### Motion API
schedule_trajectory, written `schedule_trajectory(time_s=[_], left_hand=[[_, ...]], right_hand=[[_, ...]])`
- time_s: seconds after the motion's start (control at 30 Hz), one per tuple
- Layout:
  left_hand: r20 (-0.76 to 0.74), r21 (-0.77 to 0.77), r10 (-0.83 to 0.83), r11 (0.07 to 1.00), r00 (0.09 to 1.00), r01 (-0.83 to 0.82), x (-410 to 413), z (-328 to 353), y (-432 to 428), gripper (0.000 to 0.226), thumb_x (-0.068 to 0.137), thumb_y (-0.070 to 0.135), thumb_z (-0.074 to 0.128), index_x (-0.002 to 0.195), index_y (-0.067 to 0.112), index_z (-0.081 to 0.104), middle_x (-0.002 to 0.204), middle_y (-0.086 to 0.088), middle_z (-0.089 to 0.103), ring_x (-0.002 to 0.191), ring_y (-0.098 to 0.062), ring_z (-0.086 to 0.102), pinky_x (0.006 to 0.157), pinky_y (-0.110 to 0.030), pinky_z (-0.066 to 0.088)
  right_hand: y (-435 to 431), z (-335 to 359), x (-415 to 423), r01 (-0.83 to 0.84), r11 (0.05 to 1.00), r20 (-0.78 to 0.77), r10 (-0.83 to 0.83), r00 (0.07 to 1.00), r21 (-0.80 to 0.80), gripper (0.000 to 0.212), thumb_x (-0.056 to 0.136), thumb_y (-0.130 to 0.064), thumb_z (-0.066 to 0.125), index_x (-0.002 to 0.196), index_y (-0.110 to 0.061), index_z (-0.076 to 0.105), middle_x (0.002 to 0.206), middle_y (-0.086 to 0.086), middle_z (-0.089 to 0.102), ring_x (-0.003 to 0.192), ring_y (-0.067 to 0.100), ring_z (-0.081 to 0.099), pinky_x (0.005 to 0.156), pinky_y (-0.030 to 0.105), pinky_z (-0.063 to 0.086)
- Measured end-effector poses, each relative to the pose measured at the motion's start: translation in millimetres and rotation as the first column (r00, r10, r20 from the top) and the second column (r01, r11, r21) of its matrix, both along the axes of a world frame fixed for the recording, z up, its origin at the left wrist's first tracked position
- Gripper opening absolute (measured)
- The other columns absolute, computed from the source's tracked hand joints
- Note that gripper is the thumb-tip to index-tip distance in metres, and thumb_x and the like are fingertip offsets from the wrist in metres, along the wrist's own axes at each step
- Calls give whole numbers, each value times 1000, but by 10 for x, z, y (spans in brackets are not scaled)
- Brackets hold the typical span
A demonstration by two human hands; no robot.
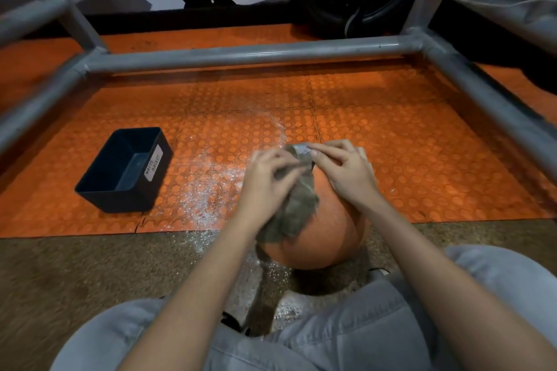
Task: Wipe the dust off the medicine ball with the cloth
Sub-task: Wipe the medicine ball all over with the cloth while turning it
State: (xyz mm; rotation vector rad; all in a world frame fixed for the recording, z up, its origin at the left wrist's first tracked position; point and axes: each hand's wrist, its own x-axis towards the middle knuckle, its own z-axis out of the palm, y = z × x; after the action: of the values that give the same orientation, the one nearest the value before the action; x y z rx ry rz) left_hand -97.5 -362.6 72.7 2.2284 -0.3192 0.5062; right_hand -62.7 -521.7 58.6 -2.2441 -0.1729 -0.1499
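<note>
One orange medicine ball (327, 239) sits on the floor at the near edge of the orange studded mat (407, 144), between the person's knees. One grey cloth (294, 214) is draped over the ball's top and left side, with a tail hanging down its near side. Two hands are on the ball's top. The left hand (271, 178), blurred, has its fingers curled into the cloth. The right hand (346, 169) pinches the cloth's far edge between thumb and fingertips. White dust (208, 190) is scattered on the mat left of the ball. One black bin (120, 200) labelled "WASTE BASKET" stands farther left. One grey pipe frame (241, 54) crosses beyond the ball.
</note>
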Motion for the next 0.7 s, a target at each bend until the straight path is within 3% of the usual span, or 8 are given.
schedule_trajectory(time_s=[0.1,0.13,0.27,0.4,0.47,0.6,0.7], left_hand=[[-149,-73,92,992,985,-104,295,94,47,16,82,20,71,91,8,74,85,6,60,91,-21,59,86,-36,46],[-150,-70,97,992,984,-109,278,79,30,15,82,20,71,91,9,74,85,8,59,92,-21,58,86,-38,45],[30,30,33,999,999,-34,-291,-99,-42,18,81,29,66,89,15,74,88,21,56,93,-12,45,86,-7,29],[113,120,-53,992,992,40,-533,-225,-43,25,81,32,58,93,16,73,93,18,58,94,-10,43,84,-13,30],[58,42,45,998,997,-48,-348,-171,-21,18,84,25,64,96,14,73,94,15,58,95,-12,45,84,-10,29],[-188,-170,263,940,946,-295,204,-57,123,17,85,17,68,96,5,73,93,2,60,95,-20,57,78,-22,38],[-261,-176,319,912,911,-370,314,-72,189,20,85,18,68,98,3,73,94,-5,61,86,-15,54,71,-22,36]], right_hand=[[22,6,-21,9,1000,7,-9,1000,-29,24,92,-55,47,112,-54,60,109,-22,48,107,3,34,97,33,27],[20,2,-18,20,999,6,-20,1000,-28,25,92,-55,47,112,-53,61,111,-21,49,109,4,35,97,33,26],[7,-17,8,53,999,0,-53,999,14,23,91,-53,50,110,-49,63,116,-19,54,116,8,40,100,34,28],[24,23,12,37,999,-21,-38,999,-9,26,92,-52,49,113,-48,63,119,-18,55,119,11,40,101,34,28],[56,27,-33,53,998,-5,-53,999,-14,26,93,-51,48,114,-48,63,119,-16,55,119,13,40,101,35,29],[31,29,-177,73,985,54,-65,996,-158,30,96,-50,41,119,-49,60,106,-19,49,108,13,38,88,29,20],[-17,12,-240,101,984,140,-81,987,-146,35,93,-54,37,110,-45,66,93,-14,45,98,9,37,85,29,17]])
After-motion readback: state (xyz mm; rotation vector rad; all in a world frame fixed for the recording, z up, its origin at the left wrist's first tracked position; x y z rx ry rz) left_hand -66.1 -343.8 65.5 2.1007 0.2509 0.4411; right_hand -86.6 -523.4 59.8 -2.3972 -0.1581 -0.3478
